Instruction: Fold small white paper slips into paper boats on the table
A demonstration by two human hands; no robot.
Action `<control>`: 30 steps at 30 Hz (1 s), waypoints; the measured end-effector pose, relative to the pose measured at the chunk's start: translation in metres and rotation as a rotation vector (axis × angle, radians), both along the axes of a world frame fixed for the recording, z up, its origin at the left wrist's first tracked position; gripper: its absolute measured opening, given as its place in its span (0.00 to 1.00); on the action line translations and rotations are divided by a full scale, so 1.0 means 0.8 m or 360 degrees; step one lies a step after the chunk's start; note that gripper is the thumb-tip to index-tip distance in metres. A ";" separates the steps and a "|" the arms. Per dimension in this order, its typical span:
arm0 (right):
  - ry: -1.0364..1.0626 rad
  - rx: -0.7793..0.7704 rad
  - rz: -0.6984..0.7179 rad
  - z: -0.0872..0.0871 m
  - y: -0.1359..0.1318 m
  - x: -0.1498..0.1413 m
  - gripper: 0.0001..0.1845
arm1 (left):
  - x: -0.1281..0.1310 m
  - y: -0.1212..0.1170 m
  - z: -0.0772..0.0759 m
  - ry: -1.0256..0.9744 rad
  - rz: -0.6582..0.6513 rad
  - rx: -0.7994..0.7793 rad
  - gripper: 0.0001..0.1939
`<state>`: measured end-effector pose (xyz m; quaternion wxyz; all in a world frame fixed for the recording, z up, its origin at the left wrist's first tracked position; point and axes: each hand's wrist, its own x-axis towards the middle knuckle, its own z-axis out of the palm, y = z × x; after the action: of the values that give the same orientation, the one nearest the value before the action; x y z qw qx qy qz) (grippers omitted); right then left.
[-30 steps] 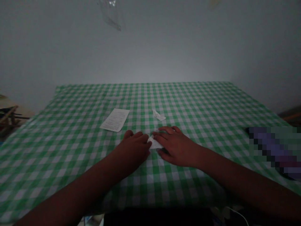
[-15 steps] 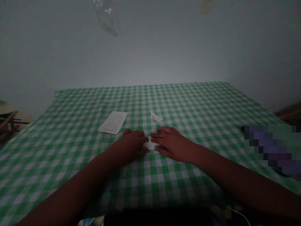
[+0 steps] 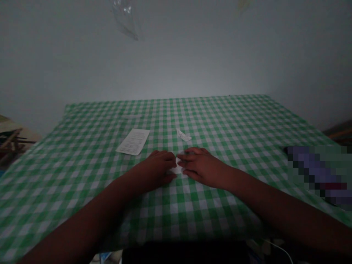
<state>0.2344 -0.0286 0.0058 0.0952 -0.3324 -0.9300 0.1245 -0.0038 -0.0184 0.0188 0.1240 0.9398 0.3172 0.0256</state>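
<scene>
Head view: the left grip [image 3: 159,167] is resting half-curled, and I can't tell whether it's pinching the small white paper [image 3: 178,169] at its fingertips! The right grip [image 3: 202,167] is lying spread, thumb apart, fingertips touching that paper. It's sitting between both grips on the checked surface [image 3: 176,209]; a printed sheet [image 3: 134,142] is lying beyond the left grip.

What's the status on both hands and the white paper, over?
Left hand and right hand at the white paper, partly covering it; grip unclear. Printed sheet and crumpled scrap beyond, apart from both hands.
</scene>
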 end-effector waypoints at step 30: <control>0.0342 0.0451 0.0008 0.005 -0.008 -0.007 0.13 | 0.017 0.009 -0.016 -0.0384 0.0434 -0.0017 0.08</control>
<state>0.2291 -0.0347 0.0098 0.2395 -0.2982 -0.9236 0.0273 0.0100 -0.0111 0.0057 0.1615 0.8776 0.4245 0.1531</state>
